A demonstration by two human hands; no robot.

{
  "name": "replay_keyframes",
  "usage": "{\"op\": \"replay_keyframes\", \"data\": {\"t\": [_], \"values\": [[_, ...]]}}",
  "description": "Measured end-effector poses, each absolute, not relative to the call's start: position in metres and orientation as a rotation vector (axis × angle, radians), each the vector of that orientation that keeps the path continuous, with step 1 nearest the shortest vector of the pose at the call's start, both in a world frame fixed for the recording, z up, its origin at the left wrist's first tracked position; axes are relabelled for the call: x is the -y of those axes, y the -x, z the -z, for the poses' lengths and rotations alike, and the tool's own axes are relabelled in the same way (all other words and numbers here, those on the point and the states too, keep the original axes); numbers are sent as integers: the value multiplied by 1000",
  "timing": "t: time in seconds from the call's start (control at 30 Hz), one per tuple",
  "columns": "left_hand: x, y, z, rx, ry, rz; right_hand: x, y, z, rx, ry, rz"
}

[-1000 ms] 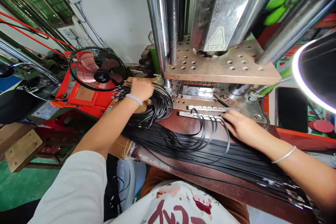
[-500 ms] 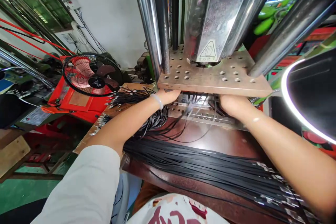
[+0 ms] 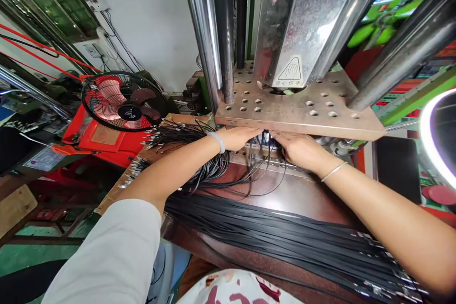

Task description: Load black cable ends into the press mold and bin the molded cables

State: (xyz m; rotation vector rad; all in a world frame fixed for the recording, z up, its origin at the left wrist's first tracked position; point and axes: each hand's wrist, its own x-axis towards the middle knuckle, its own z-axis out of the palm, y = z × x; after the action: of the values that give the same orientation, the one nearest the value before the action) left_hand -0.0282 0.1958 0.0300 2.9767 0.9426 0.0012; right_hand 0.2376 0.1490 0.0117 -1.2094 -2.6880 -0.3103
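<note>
Both hands reach under the front edge of the press's drilled metal plate [image 3: 302, 121]. My left hand [image 3: 240, 137] has its fingertips at the mould area below the plate, partly hidden by its edge. Close to it, my right hand [image 3: 301, 151] points its fingers at a small dark connector piece [image 3: 266, 137] between the hands. What the fingers grip, if anything, is hidden. Thin black cables [image 3: 258, 166] hang from the mould and curve over the table. A bundle of long black cables [image 3: 270, 232] lies across the brown table [image 3: 306, 192].
Coiled cables [image 3: 213, 166] with metal ends lie left of the press. A black fan [image 3: 124, 102] stands beyond them on a red surface. Steel columns [image 3: 206, 33] rise around the plate. A ring light [image 3: 427, 137] is at the right.
My right hand has moved left, closer to my left hand, and more of its back shows. The view has shifted slightly, with the press plate now lower and further right.
</note>
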Motion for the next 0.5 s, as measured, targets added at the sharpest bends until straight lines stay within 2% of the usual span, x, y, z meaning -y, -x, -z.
{"op": "replay_keyframes", "data": {"t": [0.13, 0.37, 0.5], "values": [[-182, 36, -30, -1114, -2930, -75, -138, -238, -9, 2605, 1350, 431], [-159, 40, -59, -1345, -2900, -21, -151, -237, -22, 2482, 1465, 224], [-96, 56, -72, -1179, -2855, -374, -165, -213, -31, 2433, 1391, 106]]}}
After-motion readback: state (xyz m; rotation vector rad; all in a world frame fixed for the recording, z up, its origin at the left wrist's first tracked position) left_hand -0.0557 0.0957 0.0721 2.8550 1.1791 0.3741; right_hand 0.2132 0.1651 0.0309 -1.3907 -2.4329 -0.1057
